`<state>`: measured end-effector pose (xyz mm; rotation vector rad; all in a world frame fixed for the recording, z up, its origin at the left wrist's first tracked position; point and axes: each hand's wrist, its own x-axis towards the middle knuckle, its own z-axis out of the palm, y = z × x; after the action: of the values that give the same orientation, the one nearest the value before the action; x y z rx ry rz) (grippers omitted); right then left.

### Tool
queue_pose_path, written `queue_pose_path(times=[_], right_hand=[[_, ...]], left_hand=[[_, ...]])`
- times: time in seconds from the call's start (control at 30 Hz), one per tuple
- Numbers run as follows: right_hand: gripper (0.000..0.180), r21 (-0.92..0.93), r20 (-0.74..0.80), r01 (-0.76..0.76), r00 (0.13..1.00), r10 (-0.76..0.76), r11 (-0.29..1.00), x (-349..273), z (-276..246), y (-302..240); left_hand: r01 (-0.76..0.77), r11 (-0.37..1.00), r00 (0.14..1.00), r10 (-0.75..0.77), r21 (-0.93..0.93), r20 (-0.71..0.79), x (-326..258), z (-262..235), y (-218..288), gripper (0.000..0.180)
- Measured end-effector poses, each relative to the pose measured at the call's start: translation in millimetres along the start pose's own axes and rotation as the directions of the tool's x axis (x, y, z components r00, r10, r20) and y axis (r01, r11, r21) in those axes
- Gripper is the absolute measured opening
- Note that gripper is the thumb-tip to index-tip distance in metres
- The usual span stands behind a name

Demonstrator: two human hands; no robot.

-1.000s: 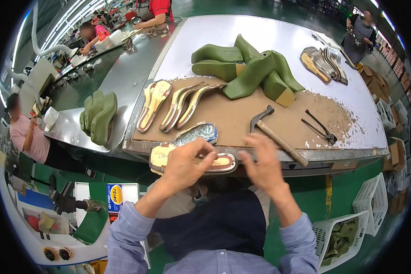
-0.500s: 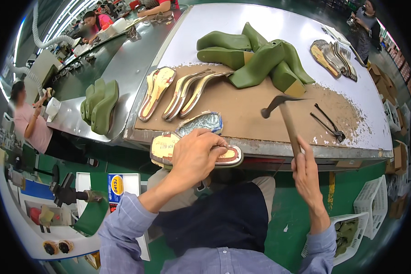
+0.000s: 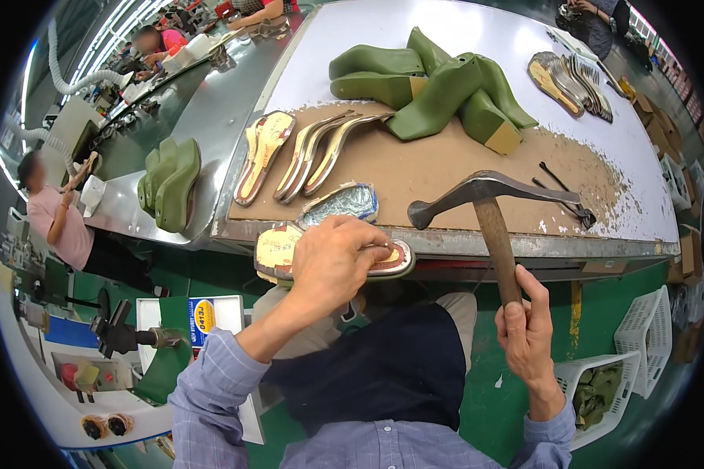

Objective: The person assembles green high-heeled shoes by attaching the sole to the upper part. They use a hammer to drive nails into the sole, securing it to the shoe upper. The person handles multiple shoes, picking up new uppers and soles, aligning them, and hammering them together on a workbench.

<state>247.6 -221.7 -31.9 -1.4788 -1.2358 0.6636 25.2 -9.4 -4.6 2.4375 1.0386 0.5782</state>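
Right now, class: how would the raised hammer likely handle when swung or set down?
The hammer is probably top-heavy: metal head, slim wooden handle. The right hand grips low, so it may twist. Laid down, it likely rests flat, not rolling.

Hammer (image 3: pixel 489 205) right of insole (image 3: pixel 332 259)

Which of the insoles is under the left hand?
The tan, red-edged insole at the bench's front edge, pressed by the left hand; the other insoles lie untouched farther back.

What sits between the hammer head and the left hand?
Head view: bare brown bench surface and its metal edge separate hammer head from left hand; nothing else.
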Motion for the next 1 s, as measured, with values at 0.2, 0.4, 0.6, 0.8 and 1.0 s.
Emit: queue_pose_path(times=[0.2, 0.4, 0.6, 0.8, 1.0], right_hand=[[0.043, -0.233, 0.044, 0.213, 0.977, -0.208, 0.949, 5.6, -6.1, -22.6], [0.04, -0.317, 0.053, 0.369, 0.927, -0.372, 0.874, 8.2, -3.3, -46.0], [0.041, -0.325, 0.127, 0.238, 0.97, -0.207, 0.915, 16.8, -7.3, -62.2], [0.046, -0.119, -0.003, 0.223, 0.974, -0.224, 0.968, -6.2, -21.1, -46.9], [0.049, -0.169, -0.066, 0.156, 0.983, -0.169, 0.973, -11.0, -18.3, -45.8]], left_hand=[[-0.081, 0.997, 0.997, 0.081, 0.011, -0.017, -1.2, 0.3, -4.1, 0.014], [-0.114, 0.993, 0.993, 0.114, 0.014, -0.031, -1.5, -0.8, -4.7, 0.014], [-0.083, 0.996, 0.99, 0.081, 0.016, 0.119, -5.6, -12.0, -7.3, 0.03], [-0.44, 0.837, 0.89, 0.36, 0.324, 0.279, -0.3, -38.8, -33.5, 0.061], [-0.396, 0.882, 0.9, 0.317, 0.257, 0.298, -3.4, -33.0, -29.6, 0.054]])
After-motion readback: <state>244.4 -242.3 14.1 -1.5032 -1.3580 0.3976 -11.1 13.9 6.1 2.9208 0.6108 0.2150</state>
